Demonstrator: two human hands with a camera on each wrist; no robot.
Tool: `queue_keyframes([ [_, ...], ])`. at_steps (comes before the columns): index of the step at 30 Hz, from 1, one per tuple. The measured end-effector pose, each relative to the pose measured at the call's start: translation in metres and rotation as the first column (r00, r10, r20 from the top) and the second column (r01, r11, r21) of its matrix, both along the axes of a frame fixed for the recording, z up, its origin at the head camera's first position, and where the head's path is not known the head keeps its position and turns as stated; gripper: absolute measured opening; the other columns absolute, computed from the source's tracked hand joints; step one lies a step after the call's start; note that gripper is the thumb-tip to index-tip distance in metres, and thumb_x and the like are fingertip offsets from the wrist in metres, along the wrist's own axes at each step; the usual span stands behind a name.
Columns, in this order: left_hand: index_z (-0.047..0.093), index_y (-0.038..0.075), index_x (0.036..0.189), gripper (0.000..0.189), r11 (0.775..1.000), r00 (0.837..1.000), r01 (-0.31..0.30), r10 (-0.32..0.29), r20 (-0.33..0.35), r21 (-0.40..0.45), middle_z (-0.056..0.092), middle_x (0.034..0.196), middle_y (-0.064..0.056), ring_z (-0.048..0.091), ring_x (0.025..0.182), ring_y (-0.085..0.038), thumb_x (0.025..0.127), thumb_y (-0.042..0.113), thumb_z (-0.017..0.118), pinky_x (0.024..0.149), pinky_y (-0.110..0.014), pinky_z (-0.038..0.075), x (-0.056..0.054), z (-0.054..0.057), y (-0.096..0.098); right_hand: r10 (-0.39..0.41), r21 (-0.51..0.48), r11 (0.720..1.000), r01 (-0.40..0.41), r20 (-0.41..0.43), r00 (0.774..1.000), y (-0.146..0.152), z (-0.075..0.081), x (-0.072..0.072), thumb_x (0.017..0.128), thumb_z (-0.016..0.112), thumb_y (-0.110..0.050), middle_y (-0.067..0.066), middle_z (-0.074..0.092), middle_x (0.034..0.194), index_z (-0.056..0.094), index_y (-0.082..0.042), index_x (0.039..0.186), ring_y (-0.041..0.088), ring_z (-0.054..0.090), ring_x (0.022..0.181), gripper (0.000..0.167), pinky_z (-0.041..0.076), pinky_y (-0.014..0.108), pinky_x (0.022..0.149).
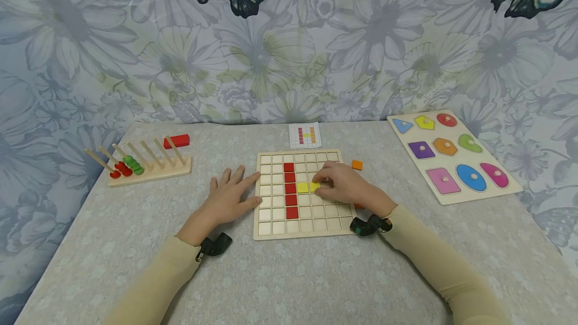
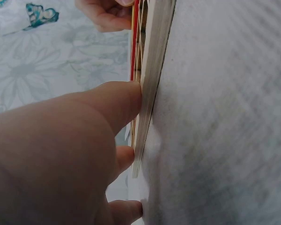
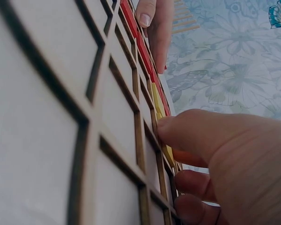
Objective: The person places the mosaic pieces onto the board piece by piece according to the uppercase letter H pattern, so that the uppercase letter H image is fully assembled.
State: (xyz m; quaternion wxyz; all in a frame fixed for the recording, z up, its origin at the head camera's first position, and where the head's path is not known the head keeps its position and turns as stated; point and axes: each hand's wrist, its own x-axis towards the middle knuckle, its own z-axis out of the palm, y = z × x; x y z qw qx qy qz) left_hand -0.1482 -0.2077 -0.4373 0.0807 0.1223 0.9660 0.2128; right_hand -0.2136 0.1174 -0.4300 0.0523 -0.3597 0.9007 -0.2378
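A wooden grid board (image 1: pixel 256 224) lies in the middle of the table. Several red square tiles (image 1: pixel 290 178) form one column on it. To their right sits a yellow tile (image 1: pixel 302 187), level with the middle of the column. My right hand (image 1: pixel 345 183) pinches a second yellow tile (image 1: pixel 314 185) beside the first, and in the right wrist view the thumb (image 3: pixel 182 129) presses at its edge. With fingers spread, my left hand (image 1: pixel 228 198) rests on the table; its thumb and index finger touch the board's left edge.
Behind the board lies a pattern card (image 1: pixel 305 135). An orange tile (image 1: pixel 357 165) is right of the board. At left stand a peg rack (image 1: pixel 155 173) with red and green beads and a red block (image 1: pixel 177 141). A shape puzzle (image 1: pixel 431 157) lies at right.
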Motion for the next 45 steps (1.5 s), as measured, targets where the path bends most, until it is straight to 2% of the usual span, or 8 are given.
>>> queue_keyframes([
  [12,0.038,0.02,0.16,0.067,1.0,1.0,0.0,0.0,-0.003,-0.001,0.018,0.167,-0.029,0.006,0.153,-0.06,0.101,0.043,0.06,0.111,-0.084,0.003,-0.001,-0.001,-0.001,0.006,-0.007,1.0,-0.006,0.007,1.0,0.0,0.0,-0.002,0.089,0.078,-0.025,0.0,0.066,0.094,0.078,-0.012,0.11,0.01,0.047,0.075,0.024,0.039,0.026,0.069],
  [19,0.039,0.019,0.159,0.067,1.0,1.0,-0.001,0.001,-0.007,-0.003,0.019,0.167,-0.029,0.008,0.152,-0.06,0.1,0.043,0.061,0.111,-0.085,0.004,0.0,-0.001,0.0,0.017,-0.045,0.999,-0.014,0.058,0.998,0.005,0.004,-0.005,0.091,0.075,-0.021,0.003,0.07,0.099,0.077,-0.009,0.114,0.011,0.056,0.08,0.026,0.048,0.027,0.073],
  [23,0.039,0.019,0.159,0.067,1.0,1.0,0.002,-0.002,-0.005,0.0,0.019,0.167,-0.03,0.008,0.152,-0.061,0.101,0.042,0.061,0.11,-0.085,0.004,0.001,0.001,0.001,-0.032,-0.07,0.997,0.036,0.052,0.998,0.015,0.008,-0.01,0.093,0.074,-0.018,0.005,0.071,0.101,0.075,-0.006,0.117,0.012,0.06,0.081,0.028,0.051,0.027,0.073],
  [29,0.038,0.019,0.159,0.067,1.0,1.0,0.004,-0.004,-0.004,0.003,0.019,0.167,-0.03,0.007,0.152,-0.061,0.101,0.042,0.06,0.111,-0.085,0.004,0.001,0.0,0.001,-0.147,-0.083,0.985,0.152,0.058,0.987,0.04,0.014,-0.024,0.094,0.072,-0.018,0.012,0.072,0.103,0.074,-0.003,0.118,0.018,0.058,0.078,0.028,0.05,0.03,0.068],
  [35,0.038,0.019,0.159,0.067,1.0,1.0,0.005,-0.005,-0.005,0.005,0.019,0.167,-0.03,0.007,0.152,-0.061,0.101,0.043,0.06,0.111,-0.085,0.004,0.002,0.0,0.001,-0.244,-0.067,0.966,0.248,0.067,0.968,0.065,0.006,-0.04,0.095,0.071,-0.018,0.017,0.072,0.107,0.073,-0.002,0.12,0.025,0.065,0.086,0.03,0.055,0.037,0.076],
  [40,0.039,0.019,0.159,0.067,1.0,1.0,0.006,-0.006,-0.011,0.001,0.02,0.166,-0.03,0.008,0.151,-0.062,0.101,0.043,0.06,0.11,-0.085,0.004,0.001,-0.001,0.001,-0.278,-0.056,0.957,0.284,0.095,0.956,0.081,0.001,-0.049,0.093,0.074,-0.019,0.018,0.072,0.108,0.072,-0.001,0.12,0.031,0.066,0.093,0.032,0.056,0.045,0.084],
  [45,0.038,0.019,0.159,0.067,1.0,1.0,0.005,-0.005,-0.013,-0.001,0.02,0.167,-0.03,0.008,0.152,-0.061,0.101,0.043,0.06,0.111,-0.085,0.004,0.001,-0.002,0.001,-0.3,-0.003,0.953,0.302,0.098,0.949,0.089,-0.002,-0.054,0.092,0.075,-0.024,0.019,0.073,0.111,0.072,-0.001,0.121,0.034,0.066,0.098,0.037,0.055,0.05,0.09],
])
